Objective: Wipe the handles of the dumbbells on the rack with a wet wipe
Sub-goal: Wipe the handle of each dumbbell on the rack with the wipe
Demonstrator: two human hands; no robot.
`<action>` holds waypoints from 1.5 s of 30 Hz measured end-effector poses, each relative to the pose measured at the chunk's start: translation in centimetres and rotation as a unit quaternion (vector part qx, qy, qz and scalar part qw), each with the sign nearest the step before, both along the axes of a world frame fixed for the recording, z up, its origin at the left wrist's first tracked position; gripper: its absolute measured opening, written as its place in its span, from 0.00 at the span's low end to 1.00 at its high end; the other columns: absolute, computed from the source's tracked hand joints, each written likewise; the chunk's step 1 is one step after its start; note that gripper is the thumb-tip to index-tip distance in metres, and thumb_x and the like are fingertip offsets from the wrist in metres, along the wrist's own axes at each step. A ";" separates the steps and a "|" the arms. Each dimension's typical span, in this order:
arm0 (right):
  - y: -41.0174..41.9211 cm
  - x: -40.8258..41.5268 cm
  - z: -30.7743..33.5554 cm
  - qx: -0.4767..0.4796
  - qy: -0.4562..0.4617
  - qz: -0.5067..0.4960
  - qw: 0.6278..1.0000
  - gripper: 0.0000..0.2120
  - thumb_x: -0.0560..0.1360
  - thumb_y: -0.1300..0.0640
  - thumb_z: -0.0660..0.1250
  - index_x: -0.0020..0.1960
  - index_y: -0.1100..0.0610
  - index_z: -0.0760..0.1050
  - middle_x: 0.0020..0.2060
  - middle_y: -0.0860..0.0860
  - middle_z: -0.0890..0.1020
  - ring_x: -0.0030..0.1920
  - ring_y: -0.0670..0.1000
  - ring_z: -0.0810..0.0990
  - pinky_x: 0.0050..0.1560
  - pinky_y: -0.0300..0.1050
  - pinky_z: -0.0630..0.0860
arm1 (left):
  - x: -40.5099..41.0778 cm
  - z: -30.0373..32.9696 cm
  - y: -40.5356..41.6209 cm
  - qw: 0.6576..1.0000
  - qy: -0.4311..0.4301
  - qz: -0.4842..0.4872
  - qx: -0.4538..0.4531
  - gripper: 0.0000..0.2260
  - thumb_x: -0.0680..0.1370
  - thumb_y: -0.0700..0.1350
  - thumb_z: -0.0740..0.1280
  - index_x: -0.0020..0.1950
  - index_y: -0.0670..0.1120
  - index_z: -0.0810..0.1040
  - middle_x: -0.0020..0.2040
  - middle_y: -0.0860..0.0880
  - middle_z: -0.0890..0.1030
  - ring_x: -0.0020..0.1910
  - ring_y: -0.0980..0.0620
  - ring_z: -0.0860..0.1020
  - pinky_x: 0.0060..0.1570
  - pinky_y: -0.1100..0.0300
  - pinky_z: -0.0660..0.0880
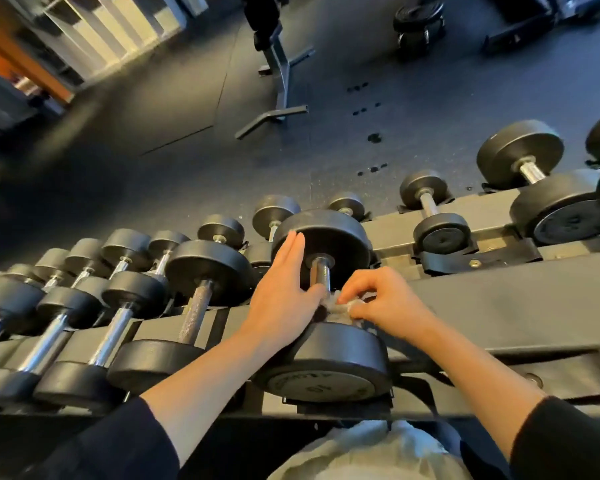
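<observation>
Rack (499, 299): a dark steel dumbbell rack runs across the frame from lower left to upper right, a row of black round-headed dumbbells cradled on its rails.
Left dumbbells (118, 327): several lie side by side, long axes running away from the camera, chrome handles catching light; the one next to the hands has a knurled bar.
Left hand (284, 292): the grip is released, fingers straight and together, palm laid flat against the far head of the central dumbbell, thumb reaching to the handle.
Central dumbbell (326, 362): long axis points away from the person, near head closest to the camera with faint raised lettering on its face, far head just above; its short metal handle (321, 273) shows between the two hands.
Wet wipe (340, 308): white, crumpled, bunched at the near end of the handle.
Right hand (381, 299): fingers curled, pinching the wet wipe against the handle.
Floor (153, 133): dark rubber matting beyond the rack.
</observation>
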State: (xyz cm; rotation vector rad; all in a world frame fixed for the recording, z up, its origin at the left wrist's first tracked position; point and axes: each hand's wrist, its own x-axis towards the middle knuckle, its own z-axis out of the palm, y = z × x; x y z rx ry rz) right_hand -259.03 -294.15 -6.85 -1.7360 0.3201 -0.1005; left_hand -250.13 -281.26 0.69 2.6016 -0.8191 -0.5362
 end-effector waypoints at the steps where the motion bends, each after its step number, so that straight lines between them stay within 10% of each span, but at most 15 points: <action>1: -0.2 0.0 -0.3 -0.021 0.014 -0.046 0.999 0.11 0.69 0.65 0.71 0.40 0.49 0.79 0.39 0.43 0.79 0.44 0.42 0.78 0.43 0.33 0.74 | -0.1 0.1 -0.1 1.000 -0.002 0.008 0.000 0.34 0.79 0.44 0.65 0.78 0.54 0.49 0.78 0.58 0.47 0.63 0.69 0.63 0.53 0.84 0.53; 5: 0.0 0.5 -1.2 -0.092 0.063 -0.089 0.990 0.10 0.73 0.64 0.69 0.51 0.52 0.80 0.47 0.45 0.78 0.50 0.44 0.76 0.49 0.31 0.71 | -0.3 0.5 -0.4 1.000 -0.016 0.024 0.007 0.33 0.79 0.42 0.64 0.78 0.54 0.50 0.78 0.59 0.48 0.54 0.68 0.65 0.36 0.88 0.55; 11: 1.1 2.0 -1.7 -0.013 -0.001 -0.133 0.991 0.09 0.76 0.59 0.67 0.55 0.54 0.80 0.50 0.45 0.79 0.50 0.40 0.75 0.50 0.29 0.71 | -0.2 0.5 -0.7 0.999 -0.005 0.041 0.034 0.33 0.79 0.43 0.65 0.78 0.55 0.51 0.78 0.60 0.47 0.66 0.72 0.56 0.59 0.73 0.53; 14: 1.4 2.3 -2.5 0.058 -0.015 -0.152 0.987 0.07 0.73 0.62 0.69 0.48 0.51 0.81 0.42 0.43 0.81 0.44 0.39 0.79 0.50 0.35 0.76 | -0.3 0.6 -0.8 0.998 0.012 0.044 0.044 0.33 0.78 0.43 0.65 0.78 0.55 0.51 0.78 0.59 0.47 0.42 0.87 0.61 0.50 0.80 0.62; 18: 1.5 1.6 -2.7 0.084 -0.020 -0.134 0.987 0.10 0.70 0.64 0.72 0.43 0.50 0.80 0.39 0.42 0.81 0.42 0.36 0.79 0.41 0.27 0.73 | -0.3 0.7 -0.9 0.997 0.010 0.058 0.056 0.35 0.78 0.43 0.67 0.78 0.56 0.50 0.78 0.58 0.46 0.37 0.71 0.76 0.54 0.61 0.77; 28: 0.7 -0.2 -1.5 0.153 -0.030 0.035 0.987 0.08 0.68 0.68 0.71 0.35 0.57 0.81 0.36 0.53 0.82 0.41 0.48 0.81 0.47 0.45 0.79 | 0.4 0.1 -0.4 0.998 0.008 0.047 0.043 0.36 0.76 0.42 0.68 0.77 0.56 0.52 0.78 0.59 0.46 0.52 0.55 0.79 0.53 0.55 0.79; 32: -0.1 0.7 -1.5 0.088 -0.031 -0.153 0.984 0.07 0.71 0.66 0.69 0.42 0.54 0.81 0.40 0.49 0.82 0.44 0.45 0.79 0.48 0.39 0.76 | 0.6 -0.1 -0.2 0.999 0.006 0.039 0.034 0.36 0.75 0.42 0.69 0.77 0.56 0.53 0.78 0.59 0.46 0.63 0.45 0.74 0.54 0.54 0.78; 37: 0.7 2.5 -1.6 0.017 -0.055 -0.088 0.994 0.15 0.74 0.65 0.68 0.58 0.52 0.79 0.59 0.45 0.78 0.59 0.40 0.72 0.61 0.35 0.67 | 0.7 -0.4 -0.2 0.999 -0.007 0.043 0.027 0.36 0.76 0.44 0.69 0.77 0.55 0.53 0.78 0.58 0.48 0.58 0.49 0.78 0.55 0.55 0.78; 45: 1.5 1.6 -0.7 0.083 -0.040 -0.052 0.994 0.12 0.72 0.66 0.69 0.41 0.48 0.81 0.44 0.42 0.81 0.48 0.38 0.79 0.47 0.31 0.76 | 1.2 -0.8 0.1 0.999 -0.011 0.031 -0.008 0.35 0.76 0.48 0.68 0.77 0.57 0.52 0.78 0.59 0.49 0.66 0.43 0.72 0.62 0.44 0.73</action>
